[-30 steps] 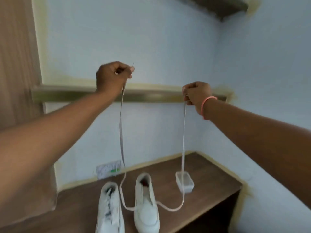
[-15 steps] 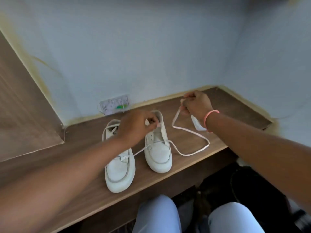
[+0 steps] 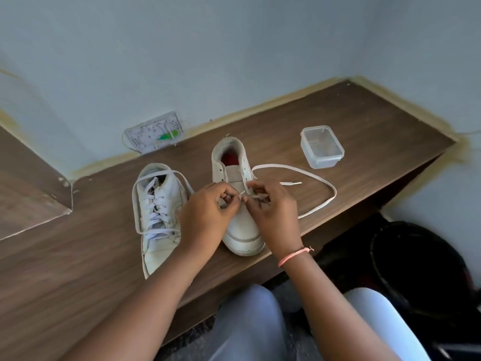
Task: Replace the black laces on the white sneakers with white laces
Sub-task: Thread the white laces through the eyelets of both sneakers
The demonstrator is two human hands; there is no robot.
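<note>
The wooden shelf [image 3: 351,121] is dark brown and runs into the wall corner. Two white sneakers stand on it side by side: the left sneaker [image 3: 158,217] laced, the right sneaker [image 3: 238,162] near the front edge. A white lace [image 3: 312,175] loops right of that sneaker, with a clear box [image 3: 322,147] behind the loop.

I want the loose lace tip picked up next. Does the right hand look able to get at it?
Probably yes: the lace tip lies bare on the desk just beyond the right hand, nothing between, though that hand now pinches the lace.
</note>
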